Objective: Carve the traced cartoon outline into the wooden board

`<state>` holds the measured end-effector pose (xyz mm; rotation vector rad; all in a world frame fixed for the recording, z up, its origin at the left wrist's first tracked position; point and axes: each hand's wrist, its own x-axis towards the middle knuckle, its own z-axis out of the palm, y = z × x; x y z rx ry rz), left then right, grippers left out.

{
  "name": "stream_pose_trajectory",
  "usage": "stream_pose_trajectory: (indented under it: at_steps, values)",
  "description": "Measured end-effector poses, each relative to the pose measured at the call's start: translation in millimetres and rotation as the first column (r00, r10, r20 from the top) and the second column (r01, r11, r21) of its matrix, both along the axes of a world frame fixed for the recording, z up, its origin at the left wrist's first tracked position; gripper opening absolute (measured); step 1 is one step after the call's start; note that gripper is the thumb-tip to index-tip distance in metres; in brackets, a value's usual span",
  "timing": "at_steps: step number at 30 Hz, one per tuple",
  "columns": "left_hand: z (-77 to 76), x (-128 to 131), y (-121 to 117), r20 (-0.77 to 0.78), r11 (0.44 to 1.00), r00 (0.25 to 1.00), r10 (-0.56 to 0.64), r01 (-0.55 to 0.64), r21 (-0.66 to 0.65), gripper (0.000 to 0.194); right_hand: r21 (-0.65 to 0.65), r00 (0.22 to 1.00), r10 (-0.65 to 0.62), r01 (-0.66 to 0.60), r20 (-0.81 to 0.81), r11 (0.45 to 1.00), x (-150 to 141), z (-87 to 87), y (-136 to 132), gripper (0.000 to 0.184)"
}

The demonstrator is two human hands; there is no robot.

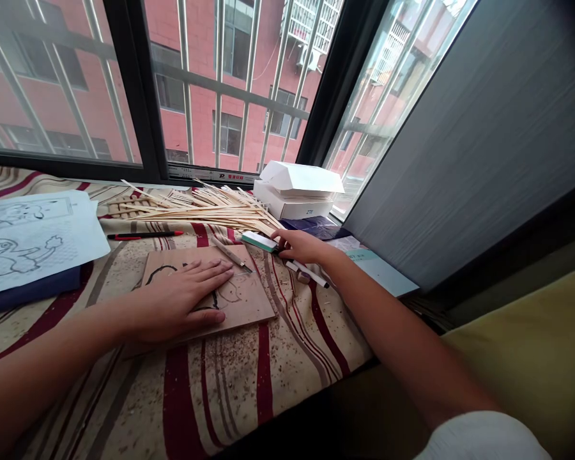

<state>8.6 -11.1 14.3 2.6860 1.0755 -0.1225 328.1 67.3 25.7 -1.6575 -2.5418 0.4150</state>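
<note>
My left hand [182, 295] lies flat, fingers stretched out, on a thin wooden board [246, 299] with a dark drawn outline on it. A slim carving tool [230, 255] rests across the board's far edge. My right hand [301, 246] reaches to the right of the board, its fingertips curled beside a small green-and-white block [259, 241] and over a dark pen-like tool. Whether it grips that tool is unclear. A white pen [311, 275] lies under my right wrist.
A heap of thin wooden sticks [206, 207] lies by the window. A white box [297, 188] stands behind it. Paper sheets with line drawings [29, 239] and a red-and-black pen [144, 236] sit at left. Wood shavings dust the striped cloth [211, 396].
</note>
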Motion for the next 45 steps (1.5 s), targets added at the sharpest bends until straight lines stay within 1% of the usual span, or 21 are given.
stream_pose_trajectory:
  at_steps: [3, 7, 9, 12, 15, 18, 20, 22, 25, 27, 29, 30, 32, 33, 34, 36, 38, 40, 42, 45]
  values:
    - [2.2, 0, -2, -0.010, 1.000, 1.000, 0.004, -0.004, -0.003, 0.086, -0.004, 0.998, -0.065, 0.065, 0.028, 0.998, 0, 1.2, -2, 0.041]
    - [5.4, 1, -6, -0.029, 1.000, 0.999, 0.016, -0.017, -0.011, 0.085, 0.001, 0.992, -0.121, 0.121, 0.042, 0.993, 3, 0.0, -1, 0.017]
    - [6.3, 1, -7, -0.032, 1.000, 0.999, 0.024, -0.024, -0.005, 0.085, 0.033, 0.990, -0.136, 0.135, 0.030, 0.990, 8, 1.5, -3, 0.011]
    - [5.8, 1, -5, -0.016, 1.000, 1.000, 0.025, -0.025, 0.016, 0.084, 0.129, 0.989, -0.149, 0.148, -0.002, 0.981, 18, 8.3, -12, 0.013]
    - [3.7, 0, -2, 0.026, 0.999, 1.000, 0.014, -0.016, 0.046, 0.081, 0.217, 0.987, -0.157, 0.159, -0.025, 0.963, 27, 16.1, -29, 0.018]
    - [1.2, -1, 2, 0.075, 0.998, 0.997, 0.008, -0.013, 0.068, 0.080, 0.232, 0.978, -0.179, 0.199, -0.105, 0.952, 35, 18.4, -43, 0.021]
    - [0.9, 0, 5, 0.084, 0.997, 0.996, 0.003, -0.010, 0.078, 0.080, 0.234, 0.975, -0.181, 0.207, -0.126, 0.950, 41, 16.7, -48, 0.023]
    - [2.9, 4, 11, 0.064, 0.996, 0.998, -0.022, 0.016, 0.093, 0.080, 0.255, 0.970, -0.186, 0.221, -0.155, 0.941, 47, 14.4, -51, 0.025]
    - [9.9, 17, 25, 0.025, 0.993, 0.998, -0.062, 0.060, 0.100, 0.080, 0.252, 0.942, -0.185, 0.259, -0.281, 0.932, 53, 12.1, -60, 0.030]
    - [14.7, 27, 37, 0.038, 0.998, 0.999, -0.034, 0.032, 0.047, 0.078, 0.231, 0.909, -0.172, 0.273, -0.380, 0.934, 48, 10.7, -75, 0.033]
    - [17.5, 35, 48, 0.084, 1.000, 0.996, 0.013, -0.013, 0.002, 0.071, 0.188, 0.874, -0.151, 0.263, -0.461, 0.946, 34, 7.8, -95, 0.036]
    - [18.1, 37, 51, 0.101, 0.999, 0.994, 0.030, -0.031, 0.009, 0.068, 0.149, 0.862, -0.135, 0.234, -0.488, 0.961, 25, 5.6, -105, 0.038]
    - [18.5, 35, 53, 0.091, 0.997, 0.995, 0.037, -0.043, 0.063, 0.064, 0.054, 0.853, -0.088, 0.135, -0.515, 0.989, 5, -0.2, -123, 0.038]
    - [18.7, 30, 52, 0.073, 0.994, 0.997, 0.034, -0.042, 0.101, 0.062, 0.030, 0.843, -0.090, 0.125, -0.531, 0.992, -5, -3.4, -130, 0.037]
    - [19.2, 24, 50, 0.049, 0.989, 0.998, 0.034, -0.041, 0.140, 0.060, 0.019, 0.847, -0.094, 0.123, -0.524, 0.992, -14, -6.6, -135, 0.037]
    - [20.9, 9, 44, 0.004, 0.981, 0.999, 0.048, -0.048, 0.190, 0.055, 0.038, 0.886, -0.092, 0.122, -0.454, 0.992, -28, -12.0, -139, 0.036]
    - [22.3, -8, 39, -0.018, 0.976, 0.994, 0.109, -0.104, 0.189, 0.055, 0.071, 0.929, -0.068, 0.100, -0.364, 0.992, -37, -15.8, -139, 0.039]
    - [21.4, -21, 36, -0.031, 0.973, 0.987, 0.161, -0.153, 0.175, 0.054, 0.104, 0.952, -0.041, 0.076, -0.303, 0.992, -42, -18.1, -140, 0.044]
    - [17.0, -29, 35, -0.027, 0.968, 0.981, 0.190, -0.183, 0.170, 0.054, 0.132, 0.965, -0.026, 0.062, -0.261, 0.989, -44, -19.7, -143, 0.046]
    - [5.9, -35, 37, -0.011, 0.961, 0.978, 0.211, -0.205, 0.183, 0.064, 0.185, 0.988, -0.013, 0.043, -0.156, 0.982, -50, -21.7, -151, 0.047]
